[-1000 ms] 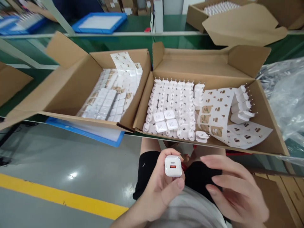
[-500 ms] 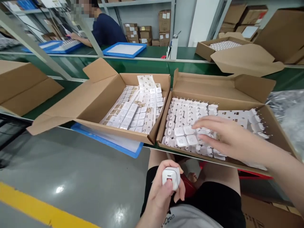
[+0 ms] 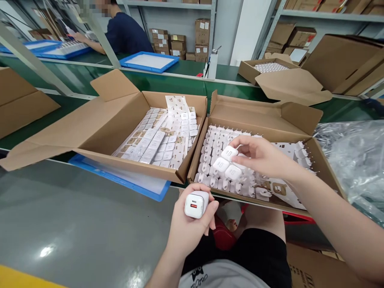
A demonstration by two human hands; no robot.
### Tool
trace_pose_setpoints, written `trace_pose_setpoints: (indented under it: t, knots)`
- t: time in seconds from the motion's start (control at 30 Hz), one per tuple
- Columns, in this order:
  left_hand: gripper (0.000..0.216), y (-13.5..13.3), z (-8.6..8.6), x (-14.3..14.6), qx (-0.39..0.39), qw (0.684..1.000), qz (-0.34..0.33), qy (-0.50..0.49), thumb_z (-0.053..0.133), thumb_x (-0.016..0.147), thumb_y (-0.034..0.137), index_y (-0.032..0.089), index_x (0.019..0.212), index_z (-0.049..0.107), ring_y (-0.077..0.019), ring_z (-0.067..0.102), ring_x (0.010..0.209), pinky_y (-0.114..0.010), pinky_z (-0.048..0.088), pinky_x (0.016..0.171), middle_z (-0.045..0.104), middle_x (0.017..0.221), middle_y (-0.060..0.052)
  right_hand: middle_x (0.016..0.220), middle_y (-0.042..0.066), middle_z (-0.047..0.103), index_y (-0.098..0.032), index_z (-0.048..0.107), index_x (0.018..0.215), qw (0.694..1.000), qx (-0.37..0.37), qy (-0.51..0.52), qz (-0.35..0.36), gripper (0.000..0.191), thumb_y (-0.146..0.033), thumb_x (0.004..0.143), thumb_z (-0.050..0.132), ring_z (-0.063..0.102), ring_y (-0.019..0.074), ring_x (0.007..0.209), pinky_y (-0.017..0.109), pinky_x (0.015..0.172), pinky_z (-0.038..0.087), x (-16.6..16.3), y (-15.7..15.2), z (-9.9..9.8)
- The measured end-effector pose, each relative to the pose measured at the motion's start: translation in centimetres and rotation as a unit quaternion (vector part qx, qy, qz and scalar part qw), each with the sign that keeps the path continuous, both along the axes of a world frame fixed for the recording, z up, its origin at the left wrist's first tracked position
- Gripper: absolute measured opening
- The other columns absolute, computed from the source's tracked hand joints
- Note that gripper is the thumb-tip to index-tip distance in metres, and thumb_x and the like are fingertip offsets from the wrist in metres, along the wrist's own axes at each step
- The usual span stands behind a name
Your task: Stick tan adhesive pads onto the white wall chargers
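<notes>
My left hand (image 3: 181,230) is wrapped round a white USB charger (image 3: 195,205), whose front face shows a narrow slot and a red-lined port. Over the right-hand carton, my right hand (image 3: 259,157) has its thumb and fingers closed at the edge of a white square piece (image 3: 229,153) with two small port outlines. That piece sits tilted above similar white square pieces (image 3: 221,165), partly hidden by the fingers. Under them, rows of white plug parts with metal pins (image 3: 207,158) fill the right carton (image 3: 325,170).
Beside it, an open carton (image 3: 120,154) holds sheets of white square pieces (image 3: 168,146). A blue-rimmed tray (image 3: 150,188) juts out beneath that carton. Clear plastic wrap (image 3: 345,148) lies at right. A bottle (image 3: 213,64) and another blue-rimmed tray (image 3: 150,62) stand behind. A co-worker (image 3: 126,34) sits far left.
My left hand has moved up and left and turned, bringing the charger's red-lined port into full view. The right hand's fingers have closed on a white square piece, which now sits tilted.
</notes>
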State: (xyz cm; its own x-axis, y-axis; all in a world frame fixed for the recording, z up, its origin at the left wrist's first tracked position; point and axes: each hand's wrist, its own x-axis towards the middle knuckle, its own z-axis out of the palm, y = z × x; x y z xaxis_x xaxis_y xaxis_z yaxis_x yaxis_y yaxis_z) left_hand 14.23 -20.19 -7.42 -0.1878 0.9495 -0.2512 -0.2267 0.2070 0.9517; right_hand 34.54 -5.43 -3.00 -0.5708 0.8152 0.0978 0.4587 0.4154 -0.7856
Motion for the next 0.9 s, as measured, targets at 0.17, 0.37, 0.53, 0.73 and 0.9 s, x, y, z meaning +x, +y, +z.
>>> trace_pose_setpoints:
  t: [0.17,0.37,0.53,0.73,0.9]
  knots:
    - [0.023,0.0,0.5,-1.1,0.146,0.981,-0.081,0.1,0.087,0.086,0.041,0.022,0.098,0.082,-0.034,0.079,0.114,-0.036,0.065,0.082,0.079,0.125,-0.015,0.1,0.003,0.075,-0.027,0.07,0.109,0.975,-0.084,0.196,-0.059,0.017,-0.026,0.094,0.079,0.076,0.0188,0.088,0.029,0.07,0.064,1.8,-5.2,0.4]
    - [0.036,-0.4,-0.2,-0.6,0.212,0.942,-0.252,0.059,0.085,0.087,0.04,0.029,0.122,0.087,-0.0396,0.071,0.133,-0.045,0.059,0.11,0.074,0.146,-0.013,0.129,0.01,0.075,-0.028,0.082,0.112,0.968,0.135,0.161,-0.138,0.022,-0.013,0.097,0.077,0.079,0.0217,0.109,0.029,0.082,0.068,2.6,-11.0,-2.9]
    - [0.046,-1.3,-1.3,1.1,0.169,0.951,-0.259,0.003,0.081,0.093,0.038,0.033,0.139,0.08,-0.0333,0.077,0.119,-0.04,0.06,0.107,0.079,0.134,-0.01,0.121,0.012,0.079,-0.022,0.083,0.12,0.952,0.202,0.149,-0.176,0.029,-0.012,0.092,0.084,0.081,0.0211,0.108,0.028,0.093,0.068,3.0,-13.1,-4.4]
    - [0.043,-2.1,0.4,2.1,0.112,0.964,-0.227,0.076,0.086,0.085,0.048,0.032,0.125,0.088,-0.0328,0.077,0.106,-0.044,0.059,0.107,0.083,0.114,-0.008,0.11,0.009,0.087,-0.025,0.087,0.111,0.96,0.099,0.191,-0.182,0.026,-0.01,0.089,0.085,0.084,0.0207,0.097,0.027,0.082,0.071,3.9,-13.7,-3.8]
    - [0.044,-3.1,0.6,2.3,0.099,0.959,-0.227,0.136,0.085,0.082,0.042,0.038,0.126,0.088,-0.0356,0.077,0.114,-0.046,0.056,0.113,0.084,0.128,-0.007,0.091,0.007,0.087,-0.024,0.087,0.088,0.935,-0.143,0.274,-0.176,0.006,-0.022,0.084,0.091,0.081,0.0193,0.075,0.026,0.063,0.067,4.5,-13.3,-3.2]
